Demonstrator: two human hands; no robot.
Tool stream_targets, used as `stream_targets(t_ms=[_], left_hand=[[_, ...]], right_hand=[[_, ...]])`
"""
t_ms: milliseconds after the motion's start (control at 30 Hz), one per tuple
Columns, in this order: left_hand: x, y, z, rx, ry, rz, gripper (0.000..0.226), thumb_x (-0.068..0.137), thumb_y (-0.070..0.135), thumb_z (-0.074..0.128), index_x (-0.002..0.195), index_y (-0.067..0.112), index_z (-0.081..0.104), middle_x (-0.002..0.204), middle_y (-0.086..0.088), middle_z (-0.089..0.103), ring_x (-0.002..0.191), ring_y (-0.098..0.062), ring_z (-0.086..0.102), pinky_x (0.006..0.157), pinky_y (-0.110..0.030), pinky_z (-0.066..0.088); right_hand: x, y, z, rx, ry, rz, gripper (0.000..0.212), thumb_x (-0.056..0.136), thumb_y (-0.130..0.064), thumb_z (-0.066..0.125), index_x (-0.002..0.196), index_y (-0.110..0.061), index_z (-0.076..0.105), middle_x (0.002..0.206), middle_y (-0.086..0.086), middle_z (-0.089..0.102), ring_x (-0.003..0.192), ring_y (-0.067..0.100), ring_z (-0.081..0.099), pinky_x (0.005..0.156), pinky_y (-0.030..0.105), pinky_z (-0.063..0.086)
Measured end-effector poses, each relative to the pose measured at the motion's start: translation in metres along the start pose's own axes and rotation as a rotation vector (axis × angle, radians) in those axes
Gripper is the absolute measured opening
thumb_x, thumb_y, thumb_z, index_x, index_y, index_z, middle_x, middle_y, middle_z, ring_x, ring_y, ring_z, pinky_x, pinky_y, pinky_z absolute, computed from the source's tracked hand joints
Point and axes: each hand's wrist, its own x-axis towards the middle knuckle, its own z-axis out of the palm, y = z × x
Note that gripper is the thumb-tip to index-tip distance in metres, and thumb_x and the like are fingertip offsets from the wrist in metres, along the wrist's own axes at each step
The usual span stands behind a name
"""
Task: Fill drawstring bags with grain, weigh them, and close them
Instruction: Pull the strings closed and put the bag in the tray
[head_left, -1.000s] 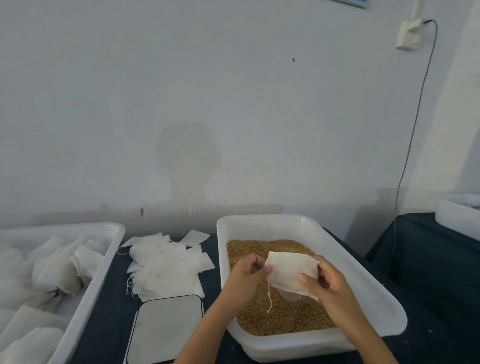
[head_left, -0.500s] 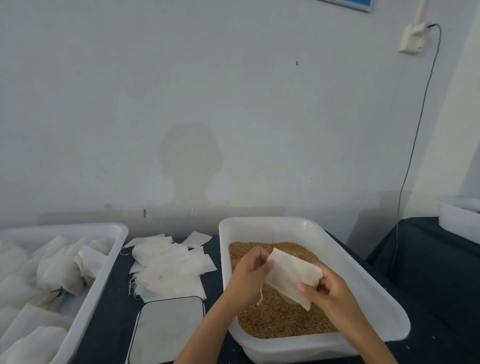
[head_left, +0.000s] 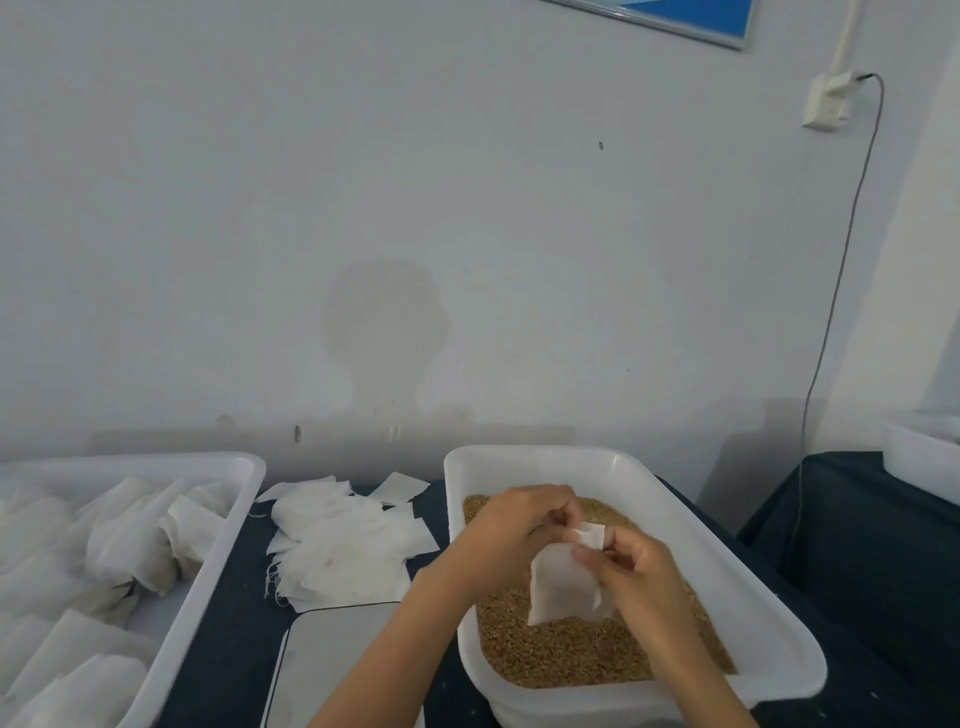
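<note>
Both hands over grain tub. Left hand and right hand pinch top edge of bag; bag hangs limp above grain. Empty bags piled on bench, left of tub.

A pale grey wall carries a stained patch, a blue framed sign and a socket with a hanging cable; the surface is dark-clothed.
</note>
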Motion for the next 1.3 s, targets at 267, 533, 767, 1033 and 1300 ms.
stream_targets(t_ms=[267,533,767,1033,1300], left_hand=[[-0.041,-0.016,-0.009,-0.349,0.402,-0.309,0.017,0.084,0.019,0.069,0.096,0.021,0.057,0.093,0.008,0.065,0.085,-0.008,0.062,0.075,-0.022,0.052],[-0.092,-0.022,-0.042,-0.347,0.623,-0.279,0.012,0.089,0.011,0.061,0.079,0.005,0.060,0.068,-0.004,0.058,0.063,-0.015,0.054,0.060,-0.026,0.041],[-0.147,-0.050,-0.058,-0.251,0.718,-0.385,0.022,0.092,0.010,0.055,0.073,0.003,0.047,0.063,0.001,0.044,0.062,-0.011,0.040,0.059,-0.025,0.035],[-0.173,-0.088,-0.045,-0.141,0.609,-0.674,0.030,0.087,0.013,0.062,0.064,0.015,0.043,0.055,0.004,0.040,0.054,-0.011,0.038,0.054,-0.028,0.038],[-0.175,-0.093,-0.039,0.020,0.606,-0.640,0.029,0.087,0.016,0.065,0.067,0.023,0.045,0.062,0.010,0.050,0.057,0.001,0.046,0.054,-0.011,0.037]], right_hand=[[-0.001,-0.015,0.024,0.048,0.088,-0.093,0.019,0.080,-0.013,0.072,0.065,-0.013,0.060,0.063,-0.002,0.065,0.064,0.016,0.059,0.054,0.027,0.043],[-0.011,-0.053,0.092,0.335,0.021,-0.077,0.020,0.080,-0.011,0.072,0.083,0.004,0.058,0.079,0.021,0.065,0.070,0.024,0.059,0.066,0.044,0.049],[-0.028,-0.047,0.157,0.170,-0.124,-0.142,0.028,0.082,-0.015,0.071,0.073,0.001,0.051,0.068,0.018,0.056,0.060,0.015,0.049,0.055,0.023,0.040],[-0.031,-0.005,0.187,0.059,-0.174,-0.059,0.033,0.079,-0.011,0.073,0.066,-0.003,0.044,0.063,0.018,0.047,0.060,0.016,0.041,0.056,0.027,0.033],[-0.020,0.006,0.191,0.023,-0.187,-0.121,0.034,0.083,-0.012,0.069,0.068,-0.002,0.040,0.068,0.020,0.047,0.064,0.020,0.044,0.059,0.036,0.039]])
